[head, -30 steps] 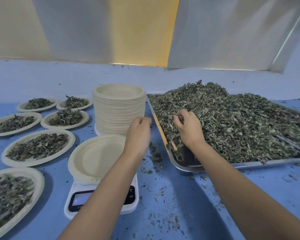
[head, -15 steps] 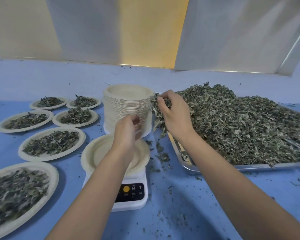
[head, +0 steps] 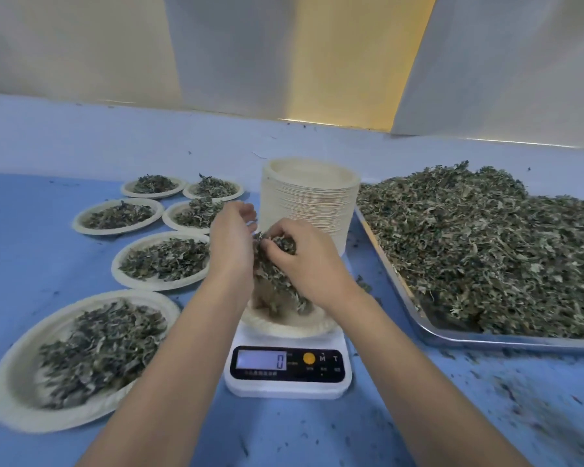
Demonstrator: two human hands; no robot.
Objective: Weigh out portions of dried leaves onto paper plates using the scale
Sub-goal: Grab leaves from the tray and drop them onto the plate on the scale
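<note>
Green leaf clump [head: 274, 284] hangs vertical onto paper plate [head: 285, 329], gripped by right hand [head: 305, 264], fingers clenched; left hand [head: 230, 246] fingers relaxed.

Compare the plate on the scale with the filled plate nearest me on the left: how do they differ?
The plate on the scale sits raised on the scale; the nearest left plate lies on the blue table. The right hand grips a clump of leaves over the first, left hand beside it; no hand is near the second. The second's heap is spread out; the first is mostly hidden. Both are pale paper plates.
</note>
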